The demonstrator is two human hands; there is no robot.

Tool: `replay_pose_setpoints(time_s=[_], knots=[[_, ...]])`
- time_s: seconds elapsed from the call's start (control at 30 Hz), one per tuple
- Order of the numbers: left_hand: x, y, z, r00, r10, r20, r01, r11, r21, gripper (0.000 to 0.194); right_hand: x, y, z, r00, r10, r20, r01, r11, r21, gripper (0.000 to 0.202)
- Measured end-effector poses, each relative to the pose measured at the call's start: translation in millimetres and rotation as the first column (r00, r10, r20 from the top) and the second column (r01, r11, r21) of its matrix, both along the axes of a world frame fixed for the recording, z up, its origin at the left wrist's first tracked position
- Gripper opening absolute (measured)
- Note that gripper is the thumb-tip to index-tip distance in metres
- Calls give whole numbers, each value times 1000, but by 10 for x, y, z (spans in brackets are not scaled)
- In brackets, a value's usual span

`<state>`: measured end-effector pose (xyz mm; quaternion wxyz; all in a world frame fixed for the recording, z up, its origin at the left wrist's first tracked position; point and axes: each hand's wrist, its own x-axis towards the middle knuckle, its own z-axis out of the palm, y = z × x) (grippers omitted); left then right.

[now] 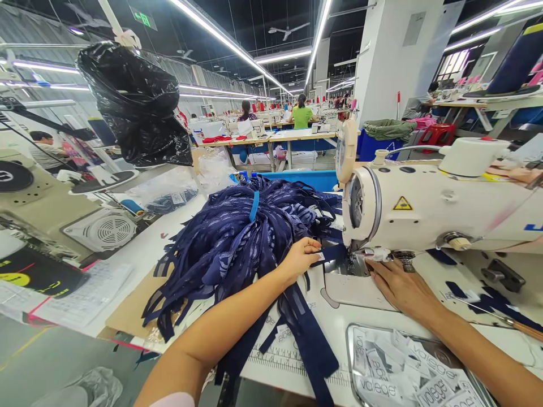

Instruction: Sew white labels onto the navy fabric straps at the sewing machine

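My left hand pinches a navy fabric strip, and a small white label shows by its fingertips. The strip runs right to the presser foot of a cream sewing machine. My right hand lies on the machine bed on the far side of the foot, fingers stretched towards it; nothing shows clearly in them. Left of the machine is a big bundle of navy strips, bound with a blue band. Several strips from it trail over the table's front edge.
A metal tray of loose white labels stands at the front right. Cut navy pieces and a wooden-handled tool lie beyond it. A black plastic bag hangs at left, near another machine. Other people sit at benches behind.
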<state>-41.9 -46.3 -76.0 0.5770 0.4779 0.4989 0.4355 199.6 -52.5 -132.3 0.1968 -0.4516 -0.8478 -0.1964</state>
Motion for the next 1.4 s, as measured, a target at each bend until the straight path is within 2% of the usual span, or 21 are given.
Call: replay_pose_setpoints(time_s=[0.3,0.47,0.53,0.6,0.67,0.7,0.73,0.77,0.83,0.87,0.9,0.93,0.97,1.03,1.13,1.2,1.4], knots=[[4,22,-25,996,73,43,-71,997,-31,23,3,2,-20,998,-44,39,45,999,-28,37],[29,1,-29,995,97,39,-97,995,0,25,2,14,2,999,-10,53,11,1000,-15,38],[32,-23,-48,995,96,-10,-96,995,31,23,-3,11,51,998,7,60,-6,1000,-17,38],[20,-62,-89,988,92,-122,-83,994,77,18,-24,-20,125,998,30,54,-27,999,-41,39],[-10,-117,-142,951,108,-291,-56,982,182,13,-73,-91,214,998,68,-19,-70,991,-112,40],[-32,-148,-168,916,120,-384,-11,961,275,13,-112,-139,258,992,83,-94,-99,979,-180,39],[-58,-179,-189,868,135,-477,71,918,390,13,-159,-189,299,978,77,-194,-129,954,-270,39],[-84,-207,-205,806,153,-572,195,843,501,14,-212,-238,333,952,40,-304,-159,913,-376,40],[-138,-251,-218,639,201,-743,515,606,606,15,-323,-309,376,869,-110,-483,-213,798,-564,43],[-163,-263,-219,545,236,-805,652,485,584,17,-374,-324,383,825,-188,-533,-234,745,-625,43],[-185,-268,-217,460,278,-844,748,391,536,19,-418,-326,382,788,-249,-563,-249,707,-662,43],[-205,-267,-215,395,319,-861,804,333,492,22,-453,-316,373,761,-291,-579,-256,686,-681,41],[-223,-262,-213,354,350,-867,833,304,463,22,-479,-299,359,746,-316,-586,-257,676,-691,39],[-256,-245,-216,328,382,-864,843,294,450,21,-503,-261,328,741,-334,-582,-245,672,-698,33],[-302,-231,-224,346,367,-864,828,314,465,17,-495,-249,303,777,-320,-542,-194,697,-690,23],[-326,-237,-224,356,345,-869,815,340,469,16,-481,-273,308,802,-312,-509,-166,703,-692,18],[-325,-260,-198,368,290,-883,774,430,464,16,-457,-312,336,833,-315,-454,-141,674,-725,18]])
